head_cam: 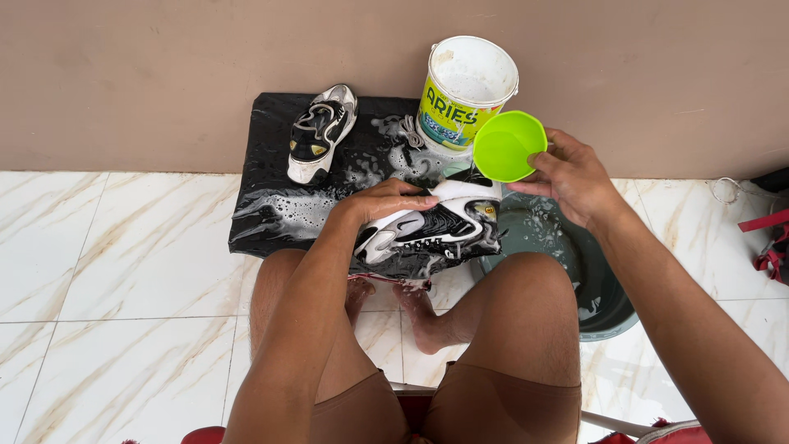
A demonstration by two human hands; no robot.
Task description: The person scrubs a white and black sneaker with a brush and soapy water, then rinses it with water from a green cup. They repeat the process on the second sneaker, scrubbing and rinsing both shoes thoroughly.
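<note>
Fingers (415,200) of the left hand (382,201) are pressing the black-and-white sneaker (431,230) onto the soapy black mat (271,210); right hand (571,177) is pinching the green scoop (505,145) just above the sneaker, indicating rinsing.

Against the wall, a black mat (271,205), wet and streaked with suds. On its far left part, a second sneaker (321,131), black and white, lying apart. Near it, a loose lace (408,131) in the foam. At the mat's far right edge, a white bucket (467,90) with a yellow label. To the right, a dark basin (604,296) of soapy water on marbled floor tiles (115,271). At the right edge, red straps (771,242).
</note>
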